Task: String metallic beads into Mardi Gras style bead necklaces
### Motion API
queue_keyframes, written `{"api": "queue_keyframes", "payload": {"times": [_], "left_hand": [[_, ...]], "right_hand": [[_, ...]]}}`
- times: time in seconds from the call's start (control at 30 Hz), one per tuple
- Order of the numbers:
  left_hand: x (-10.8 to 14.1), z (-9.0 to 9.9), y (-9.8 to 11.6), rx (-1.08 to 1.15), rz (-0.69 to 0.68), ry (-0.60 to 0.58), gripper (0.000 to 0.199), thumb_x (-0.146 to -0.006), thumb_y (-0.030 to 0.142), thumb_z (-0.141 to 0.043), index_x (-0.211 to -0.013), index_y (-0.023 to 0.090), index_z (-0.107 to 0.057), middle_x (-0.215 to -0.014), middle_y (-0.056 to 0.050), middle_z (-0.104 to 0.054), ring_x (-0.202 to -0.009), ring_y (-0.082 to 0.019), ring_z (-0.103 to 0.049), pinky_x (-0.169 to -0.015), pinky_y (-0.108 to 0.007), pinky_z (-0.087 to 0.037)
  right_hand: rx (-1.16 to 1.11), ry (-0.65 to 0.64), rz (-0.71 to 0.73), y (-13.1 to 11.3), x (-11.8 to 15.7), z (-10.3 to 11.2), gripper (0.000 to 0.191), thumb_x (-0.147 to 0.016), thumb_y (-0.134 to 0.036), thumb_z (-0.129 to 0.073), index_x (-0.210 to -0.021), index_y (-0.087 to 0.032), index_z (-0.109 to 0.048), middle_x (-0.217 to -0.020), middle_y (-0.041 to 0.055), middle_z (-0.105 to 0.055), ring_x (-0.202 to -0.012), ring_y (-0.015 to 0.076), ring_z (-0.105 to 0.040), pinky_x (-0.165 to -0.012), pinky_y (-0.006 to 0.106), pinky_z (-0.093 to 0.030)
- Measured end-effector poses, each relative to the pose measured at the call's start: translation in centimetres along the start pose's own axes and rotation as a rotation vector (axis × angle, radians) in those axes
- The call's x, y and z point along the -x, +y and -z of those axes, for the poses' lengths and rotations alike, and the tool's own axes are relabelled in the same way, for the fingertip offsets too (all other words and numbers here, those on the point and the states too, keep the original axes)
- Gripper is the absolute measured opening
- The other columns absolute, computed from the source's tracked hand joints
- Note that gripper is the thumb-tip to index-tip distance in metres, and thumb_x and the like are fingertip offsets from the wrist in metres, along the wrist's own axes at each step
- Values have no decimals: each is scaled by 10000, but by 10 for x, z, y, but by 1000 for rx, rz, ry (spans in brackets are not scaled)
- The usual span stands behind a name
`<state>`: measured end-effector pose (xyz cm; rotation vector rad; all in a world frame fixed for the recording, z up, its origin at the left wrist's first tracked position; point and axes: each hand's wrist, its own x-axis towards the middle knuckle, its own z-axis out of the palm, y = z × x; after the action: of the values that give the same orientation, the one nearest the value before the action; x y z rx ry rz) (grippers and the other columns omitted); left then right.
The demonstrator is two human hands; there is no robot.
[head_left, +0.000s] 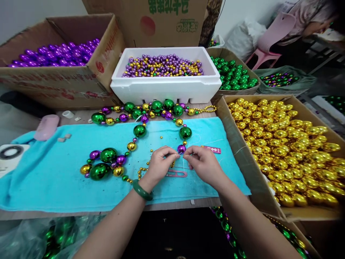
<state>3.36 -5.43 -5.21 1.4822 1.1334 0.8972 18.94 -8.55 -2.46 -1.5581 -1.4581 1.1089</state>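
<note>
My left hand [162, 163], with a green bangle [142, 190] at its wrist, pinches a thin pale string between thumb and forefinger. Close to its right, my right hand [201, 163] has its fingertips closed at the same string, just below a purple bead [181, 148]. A bead strand [139, 131] of green, gold and purple beads runs up and around on the blue towel [67, 194]. Its cluster of large green beads [108, 155] rests left of my hands. A pink flat tool [176, 173] lies beneath them, and a small pink packet [212, 149] lies behind my right hand.
A white foam box [165, 86] of small beads stands behind the towel. Purple beads fill a carton [102, 68] at back left; gold beads fill another [242, 158] at right. Green beads [234, 73] stand behind it. A person [309, 21] sits at far right.
</note>
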Motion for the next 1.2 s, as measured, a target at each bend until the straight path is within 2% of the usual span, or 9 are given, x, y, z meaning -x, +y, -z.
{"api": "queue_keyframes", "payload": {"times": [0.07, 0.17, 0.23, 0.4, 0.57, 0.83, 0.93, 1.0, 1.2], "left_hand": [[1, -3, -4, 189, 117, 37, 89, -682, 249, -666, -653, 165, -657, -675, -8, -625, -673, -129, -536, -673, -255, -416], [4, -7, -9, 476, 267, 37, 119, -640, 265, -703, -679, 160, -663, -690, -3, -630, -677, -113, -530, -680, -246, -417], [6, -9, -10, 574, 308, 19, 125, -620, 262, -716, -665, 159, -661, -686, 0, -621, -671, -105, -518, -678, -241, -412], [7, -7, -9, 519, 235, -58, 95, -641, 244, -702, -626, 163, -655, -675, 3, -593, -669, -102, -489, -668, -237, -397], [6, -5, -11, 417, 215, -95, 117, -646, 267, -698, -646, 156, -658, -671, 1, -584, -653, -105, -481, -615, -230, -385], [5, -2, -9, 397, 238, -108, 113, -651, 265, -699, -653, 155, -673, -660, 0, -619, -633, -103, -505, -600, -223, -395], [5, -1, -9, 318, 226, -74, 121, -648, 273, -700, -641, 153, -684, -650, -6, -639, -623, -110, -523, -602, -229, -407], [4, 0, -10, 288, 231, -44, 138, -641, 292, -708, -644, 155, -693, -645, -9, -649, -626, -116, -537, -611, -234, -419], [3, -3, -10, 327, 278, -38, 171, -655, 286, -694, -761, 154, -724, -751, -38, -700, -729, -148, -593, -711, -266, -460]], "right_hand": [[-147, -31, -135, 1, 1, -6, 79, -714, -240, -546, -665, -181, -563, -553, -26, -520, -491, 107, -449, -487, 247, -335], [-367, -59, -233, 5, 0, -13, 126, -646, -282, -606, -624, -174, -545, -501, -52, -459, -447, 77, -376, -435, 222, -270], [-492, -71, -280, 9, -1, -16, 147, -631, -299, -624, -642, -172, -549, -462, -79, -384, -401, 56, -284, -396, 214, -192], [-670, -89, -318, 14, -2, -17, 206, -647, -343, -651, -682, -169, -548, -430, -100, -308, -369, 41, -190, -365, 215, -95], [-635, -58, -302, 10, -3, -14, 268, -584, -368, -719, -632, -166, -549, -442, -87, -394, -375, 37, -237, -364, 212, -125], [-671, -99, -309, 8, -3, -15, 280, -564, -377, -743, -627, -169, -568, -457, -86, -411, -392, 39, -255, -390, 212, -161], [-612, -75, -285, 10, -4, -18, 294, -577, -411, -730, -607, -175, -557, -472, -72, -419, -430, 61, -317, -421, 217, -221], [-518, -10, -221, 13, -5, -21, 291, -606, -421, -706, -603, -180, -544, -498, -56, -449, -468, 79, -361, -453, 225, -263], [85, 229, -40, 22, 0, -29, 235, -771, -407, -574, -657, -202, -546, -448, -62, -382, -442, 99, -327, -470, 239, -245]]}}
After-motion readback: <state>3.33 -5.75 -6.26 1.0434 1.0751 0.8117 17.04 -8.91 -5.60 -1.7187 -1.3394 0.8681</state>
